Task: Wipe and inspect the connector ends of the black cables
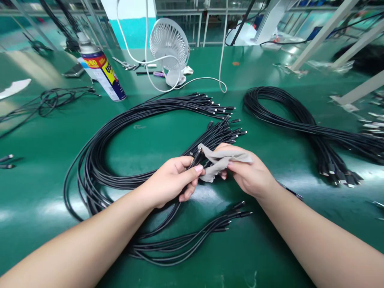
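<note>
Near the middle of the view, my left hand (177, 178) is closed around a black cable (197, 158) close to its connector end. A grey cloth (220, 160) is pinched in my right hand (250, 172), and its left part touches the cable end and the left fingertips. Behind and left of my hands lies a large looped bundle of black cables (99, 148), its connector ends pointing right. A smaller group of cables (192, 240) lies in front, below my hands. How much of the connector the cloth covers is hidden by folds and fingers.
On the green table (285, 248) a spray can (102, 70) stands at the back left, beside a small white fan (169, 44) with a white cord. Another cable bundle (285, 108) lies on the right, near white metal posts (324, 34). Loose cables (49, 100) lie far left.
</note>
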The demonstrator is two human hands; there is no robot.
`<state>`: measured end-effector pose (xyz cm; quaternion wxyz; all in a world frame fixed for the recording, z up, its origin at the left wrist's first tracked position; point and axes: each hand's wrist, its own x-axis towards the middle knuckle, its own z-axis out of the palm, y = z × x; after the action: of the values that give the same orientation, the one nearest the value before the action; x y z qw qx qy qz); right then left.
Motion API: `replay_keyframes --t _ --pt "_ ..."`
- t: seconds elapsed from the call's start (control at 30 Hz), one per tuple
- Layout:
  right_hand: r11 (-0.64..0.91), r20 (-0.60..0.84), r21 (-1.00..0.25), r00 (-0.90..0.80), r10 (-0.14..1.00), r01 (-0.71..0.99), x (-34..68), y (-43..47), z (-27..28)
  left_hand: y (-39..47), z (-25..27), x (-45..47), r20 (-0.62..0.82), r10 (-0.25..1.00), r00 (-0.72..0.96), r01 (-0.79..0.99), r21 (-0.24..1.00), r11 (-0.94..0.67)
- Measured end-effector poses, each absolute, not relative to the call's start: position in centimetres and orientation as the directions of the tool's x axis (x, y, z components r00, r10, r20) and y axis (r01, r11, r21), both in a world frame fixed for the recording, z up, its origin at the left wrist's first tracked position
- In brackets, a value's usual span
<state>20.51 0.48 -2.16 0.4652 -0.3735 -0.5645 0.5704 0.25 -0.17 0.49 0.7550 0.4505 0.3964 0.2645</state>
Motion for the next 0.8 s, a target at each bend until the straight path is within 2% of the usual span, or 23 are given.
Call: replay_keyframes --t 0.13,0.27,0.37,0.57,0.73,0.8 --pt "0.166 0.156 -0.986 -0.287 0.945 0.012 19.6 0.2 -2.3 -0.1 0.6 0.3 -0.370 0.759 0.536 0.001 0.899 0.438" --pt "0.006 0.024 -0.998 -0.272 0.962 -0.069 19.2 0.1 -1.9 -0.1 0.5 0.4 -0.365 0.770 0.523 0.023 0.910 0.415" --pt "-0.068 -0.056 -0.997 -0.333 0.941 -0.024 19.1 0.1 -1.6 -0.2 0.4 0.4 -0.371 0.764 0.528 0.043 0.910 0.412" --pt "-0.025 -0.023 -1.000 -0.351 0.936 -0.001 19.0 0.0 -1.1 -0.2 0.4 0.4 -0.377 0.760 0.530 0.042 0.906 0.420" --pt "-0.128 -0.098 -0.990 -0.349 0.932 -0.063 18.8 -0.1 -1.2 -0.3 0.3 0.5 -0.386 0.746 0.544 0.040 0.899 0.436" --pt "-0.120 -0.090 -0.991 -0.353 0.931 -0.064 18.9 -0.1 -1.1 -0.3 0.4 0.5 -0.384 0.735 0.559 0.014 0.890 0.455"
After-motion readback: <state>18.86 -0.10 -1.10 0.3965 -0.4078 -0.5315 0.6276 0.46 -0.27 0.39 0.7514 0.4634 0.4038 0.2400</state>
